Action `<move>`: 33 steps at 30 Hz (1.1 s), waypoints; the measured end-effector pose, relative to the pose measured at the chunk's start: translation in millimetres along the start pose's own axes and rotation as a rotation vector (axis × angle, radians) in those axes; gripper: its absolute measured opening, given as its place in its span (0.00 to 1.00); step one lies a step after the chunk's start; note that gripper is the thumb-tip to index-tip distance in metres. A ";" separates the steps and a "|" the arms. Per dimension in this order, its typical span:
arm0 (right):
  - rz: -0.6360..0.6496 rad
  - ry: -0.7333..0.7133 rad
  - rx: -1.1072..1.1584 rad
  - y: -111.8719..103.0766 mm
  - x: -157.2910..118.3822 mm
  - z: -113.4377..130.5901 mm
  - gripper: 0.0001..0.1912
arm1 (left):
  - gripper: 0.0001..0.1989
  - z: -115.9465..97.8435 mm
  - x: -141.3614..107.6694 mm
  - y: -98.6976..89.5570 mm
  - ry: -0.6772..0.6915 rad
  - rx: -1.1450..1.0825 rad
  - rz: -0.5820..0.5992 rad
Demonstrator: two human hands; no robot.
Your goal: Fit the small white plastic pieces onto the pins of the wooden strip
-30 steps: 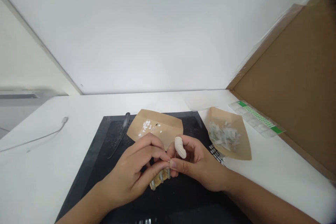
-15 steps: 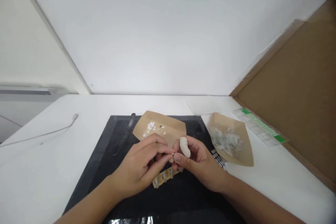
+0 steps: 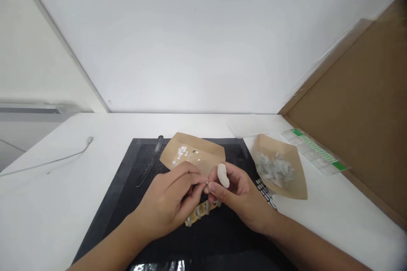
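Over the black mat [image 3: 127,220], my left hand [image 3: 168,199] and my right hand [image 3: 243,194] meet fingertip to fingertip. Both are closed in a pinch around a tiny light piece [image 3: 207,183], too small to name. A cream ribbed finger cot [image 3: 223,175] covers one finger of my right hand. Just below the fingers lies a yellowish strip [image 3: 193,217] bearing several translucent pieces, partly hidden by my right hand. Behind my hands, a brown paper tray [image 3: 210,147] holds small white bits.
At right, another brown paper tray [image 3: 297,186] contains translucent pieces. White labels on a dark sheet [image 3: 266,192] lie beside it. A clear case with a green strip [image 3: 318,150] rests by the brown board. A dark curved tool [image 3: 152,159] and a cable [image 3: 70,156] are leftward.
The joined fingertips have shifted slightly left, and the left fingers now cover more of the tiny piece. The whole view has moved very slightly.
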State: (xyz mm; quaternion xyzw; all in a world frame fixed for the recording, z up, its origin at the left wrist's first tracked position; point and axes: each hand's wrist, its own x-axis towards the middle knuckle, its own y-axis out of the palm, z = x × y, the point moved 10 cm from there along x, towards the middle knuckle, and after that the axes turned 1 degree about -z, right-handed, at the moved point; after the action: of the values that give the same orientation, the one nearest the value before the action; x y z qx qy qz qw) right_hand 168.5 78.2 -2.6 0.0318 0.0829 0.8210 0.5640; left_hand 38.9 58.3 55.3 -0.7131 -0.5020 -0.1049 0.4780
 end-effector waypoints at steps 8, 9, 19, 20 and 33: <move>-0.015 0.036 0.002 -0.4 -0.5 -2.6 0.21 | 0.11 1.9 -3.1 4.9 -0.014 0.054 0.058; -0.017 0.040 0.000 -0.6 -0.6 -3.0 0.21 | 0.11 2.7 -3.5 5.3 -0.015 0.059 0.061; -0.038 0.083 0.034 -0.3 -0.6 -2.5 0.22 | 0.08 -1.0 -2.5 5.5 -0.047 0.079 0.017; -0.036 0.086 0.039 -0.2 -0.7 -2.5 0.22 | 0.08 -1.9 -2.4 5.0 -0.051 0.080 0.009; 0.016 0.083 0.144 2.4 0.6 -9.1 0.21 | 0.06 6.4 -2.0 6.1 -0.163 -0.059 -0.027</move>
State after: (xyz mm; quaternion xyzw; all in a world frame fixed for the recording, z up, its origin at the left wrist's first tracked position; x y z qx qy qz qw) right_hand 164.7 77.0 -11.2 0.0387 0.1648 0.8181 0.5496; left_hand 40.8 61.9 47.2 -0.7261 -0.5455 -0.0678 0.4131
